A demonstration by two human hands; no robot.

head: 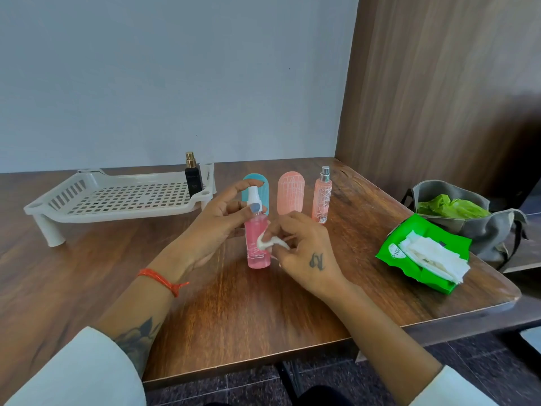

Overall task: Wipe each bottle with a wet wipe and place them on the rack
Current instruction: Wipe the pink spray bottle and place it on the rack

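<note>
A pink spray bottle (pixel 257 247) stands upright mid-table. My left hand (pixel 213 227) grips its neck and white spray head. My right hand (pixel 298 253) pinches a crumpled white wet wipe (pixel 270 243) against the bottle's side. Behind it stand a teal capsule-shaped bottle (pixel 257 183), partly hidden by my fingers, a peach capsule-shaped bottle (pixel 290 194) and a slim peach spray bottle (pixel 322 197). A black bottle with a gold cap (pixel 192 175) stands on the right end of the white slotted rack (pixel 87 197) at the left.
An open green pack of wet wipes (pixel 392 253) lies at the right with white wipes spilling out. A grey bag (pixel 483 230) holding something green sits at the table's right edge. A wooden panel rises on the right, a pale wall behind.
</note>
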